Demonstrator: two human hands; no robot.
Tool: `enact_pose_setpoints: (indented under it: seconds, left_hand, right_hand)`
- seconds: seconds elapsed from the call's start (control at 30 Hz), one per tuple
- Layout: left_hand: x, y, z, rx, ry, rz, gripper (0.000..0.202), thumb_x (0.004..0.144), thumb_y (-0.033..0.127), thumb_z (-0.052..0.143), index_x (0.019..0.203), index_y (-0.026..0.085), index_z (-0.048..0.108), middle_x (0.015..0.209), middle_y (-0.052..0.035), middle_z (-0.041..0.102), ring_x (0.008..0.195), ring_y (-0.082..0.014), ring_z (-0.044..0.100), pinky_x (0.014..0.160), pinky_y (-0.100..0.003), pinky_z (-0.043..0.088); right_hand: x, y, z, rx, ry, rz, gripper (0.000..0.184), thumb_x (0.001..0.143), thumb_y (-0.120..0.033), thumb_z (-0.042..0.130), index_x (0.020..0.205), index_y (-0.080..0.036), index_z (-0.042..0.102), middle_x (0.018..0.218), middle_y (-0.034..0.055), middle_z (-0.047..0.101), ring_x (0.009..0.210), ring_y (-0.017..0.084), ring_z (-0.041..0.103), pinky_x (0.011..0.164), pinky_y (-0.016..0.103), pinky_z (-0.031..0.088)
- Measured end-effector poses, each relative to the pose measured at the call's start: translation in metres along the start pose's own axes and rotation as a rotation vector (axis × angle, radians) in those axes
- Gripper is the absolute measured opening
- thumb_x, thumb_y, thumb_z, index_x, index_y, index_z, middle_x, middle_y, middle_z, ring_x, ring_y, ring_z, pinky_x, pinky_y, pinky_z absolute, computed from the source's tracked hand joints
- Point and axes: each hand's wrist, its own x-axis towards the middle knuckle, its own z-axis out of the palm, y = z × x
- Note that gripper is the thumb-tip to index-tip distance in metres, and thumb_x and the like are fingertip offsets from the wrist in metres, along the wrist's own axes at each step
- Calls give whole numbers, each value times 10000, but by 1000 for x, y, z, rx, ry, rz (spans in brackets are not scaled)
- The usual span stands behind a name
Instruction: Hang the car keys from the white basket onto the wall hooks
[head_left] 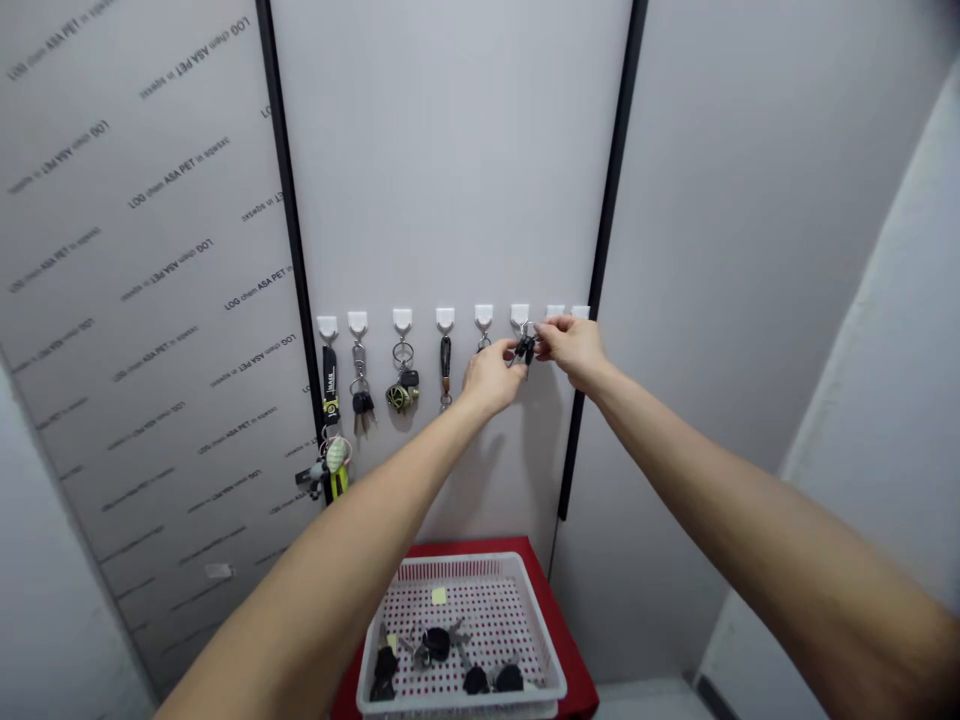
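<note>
My left hand [495,375] and my right hand [571,347] meet at a small bunch of dark keys [526,347], just below a white wall hook [520,316]. The right thumb and fingers pinch the metal ring at the top of the bunch. From the left, my other fingers close on the keys' lower part. Whether the ring sits on the hook cannot be made out. Behind my left hand, another key ring [484,340] hangs from the neighbouring hook, mostly hidden.
Further left hang a black leather strap [445,362], a ring with a yellow-green charm [403,395], a clip with keys [361,400] and a long black lanyard [330,385]. Below, a white plastic basket [536,630] with several keys stands on a red surface [577,680].
</note>
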Motion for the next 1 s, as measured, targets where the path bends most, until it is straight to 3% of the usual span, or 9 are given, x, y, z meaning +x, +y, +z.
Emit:
enact_pose_setpoints:
  seconds: [0.17, 0.3, 0.4, 0.5, 0.57, 0.63, 0.77, 0.87, 1.0]
  left_hand:
    - [0, -3, 0, 41, -18, -29, 371, 596, 203, 469, 967, 178, 467, 887, -29, 554, 778, -118, 491, 690, -231, 373]
    - [-21, -16, -4, 39, -87, -27, 350, 601, 209, 462, 947, 158, 482, 887, -35, 554, 769, -112, 492, 695, -222, 374]
    - [-54, -44, -7, 38, -169, -75, 320, 607, 196, 450, 919, 148, 499, 879, -36, 556, 736, -102, 497, 689, -213, 377]
    - [-102, -89, -8, 50, -285, -189, 306, 608, 194, 443, 901, 133, 507, 853, -41, 564, 735, -101, 498, 681, -206, 380]
    - [-137, -121, -6, 79, -391, -276, 298, 606, 188, 439, 886, 122, 513, 840, -46, 569, 735, -103, 502, 677, -204, 381]
    - [-169, -147, -5, 141, -504, -329, 290, 598, 183, 438, 871, 125, 518, 830, -45, 573, 734, -109, 505, 674, -209, 381]
    - [-209, -166, -3, 343, -683, -274, 297, 572, 189, 458, 861, 170, 520, 848, -33, 570, 769, -140, 499, 678, -240, 371]
    - [-222, -164, 1, 511, -760, -188, 260, 582, 203, 446, 827, 181, 529, 841, -46, 573, 797, -179, 494, 702, -292, 349]
    - [-227, -163, 9, 629, -737, -159, 266, 615, 186, 403, 864, 172, 498, 860, -66, 567, 824, -191, 488, 730, -317, 318]
  right_hand:
    - [5, 7, 8, -42, 6, 75, 105, 612, -145, 471, 516, -131, 434, 416, -33, 435, 361, 53, 445, 342, 168, 387]
    - [4, 16, 10, -77, -17, 96, 67, 606, -152, 468, 546, -125, 459, 448, -22, 450, 377, 58, 453, 347, 171, 383]
    - [-3, 29, 5, -110, 46, 69, 101, 597, -150, 451, 682, -124, 500, 529, -15, 480, 395, 51, 457, 350, 163, 365]
    - [-31, 60, 3, -147, 97, 29, 223, 601, -164, 420, 811, -137, 490, 593, -14, 495, 429, 48, 460, 373, 159, 354]
    - [-68, 90, 6, -191, -12, 58, 239, 607, -179, 405, 825, -128, 489, 589, -11, 503, 444, 53, 456, 409, 172, 364]
    - [-116, 120, 14, -261, -270, 137, 222, 608, -182, 400, 790, -114, 507, 562, -5, 515, 458, 65, 458, 458, 193, 378]
    - [-205, 163, 36, -427, -784, 132, 179, 605, -169, 401, 695, -127, 549, 613, 24, 563, 552, 95, 489, 546, 208, 376]
    - [-235, 175, 49, -574, -939, 10, 197, 590, -185, 434, 733, -144, 563, 666, 36, 574, 598, 114, 492, 569, 215, 361]
    - [-241, 177, 58, -682, -1010, -71, 241, 582, -248, 469, 790, -169, 561, 741, 41, 572, 674, 133, 493, 602, 215, 348]
